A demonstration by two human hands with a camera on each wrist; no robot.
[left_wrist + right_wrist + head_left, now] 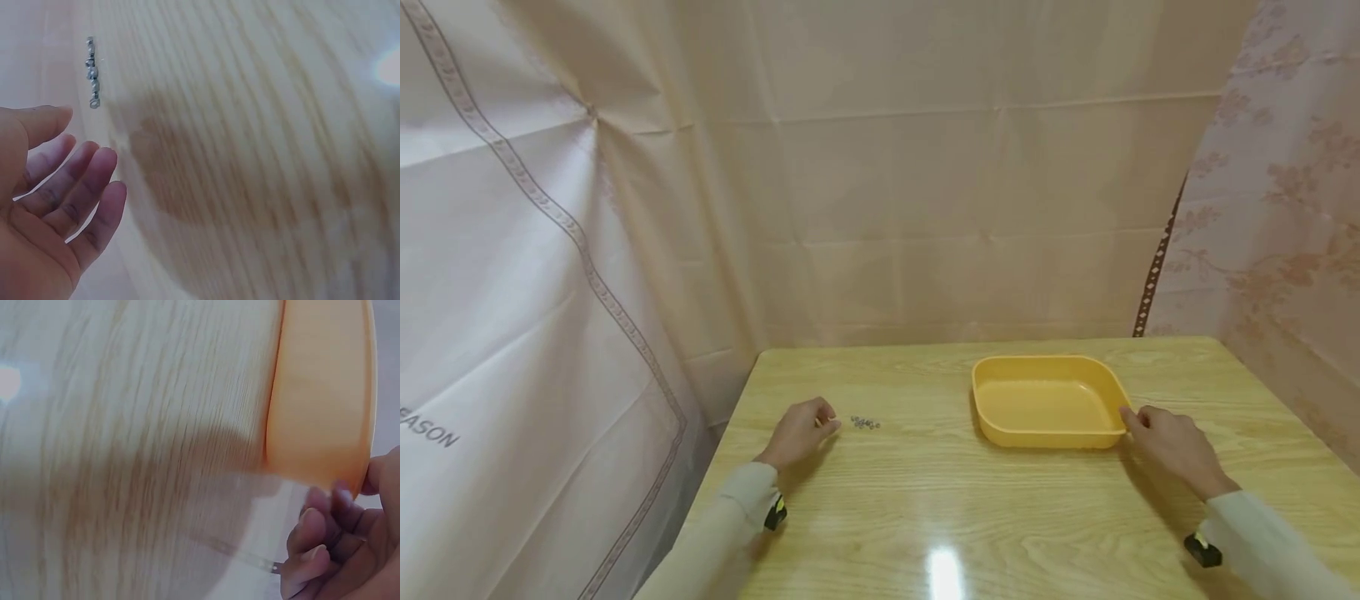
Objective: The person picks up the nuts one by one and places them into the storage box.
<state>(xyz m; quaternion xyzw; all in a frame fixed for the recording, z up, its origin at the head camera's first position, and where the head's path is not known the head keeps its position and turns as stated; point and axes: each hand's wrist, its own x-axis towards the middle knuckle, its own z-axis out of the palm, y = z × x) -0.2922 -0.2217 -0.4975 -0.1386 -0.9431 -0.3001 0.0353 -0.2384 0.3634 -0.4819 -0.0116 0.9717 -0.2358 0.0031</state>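
Observation:
My left hand [801, 432] hovers over the left side of the table, fingers loosely bent and nothing in them. Just to its right lies a small cluster of silvery metal pieces [865, 422], too small to name surely. In the left wrist view those metal pieces [93, 74] sit beyond the fingertips of the left hand [69, 194], apart from them. On the right, my right hand [1176, 446] pinches the near right corner of a yellow plastic tray [1048, 439] between thumb and fingers. The right wrist view shows the right hand [344, 544] at the tray's corner.
Both the tray and the metal pieces rest on a light wood-grain table [880, 508]. A beige cloth [955, 208] hangs behind its far edge, with a pale cloth [497, 350] at the left and a floral one [1285, 233] at the right.

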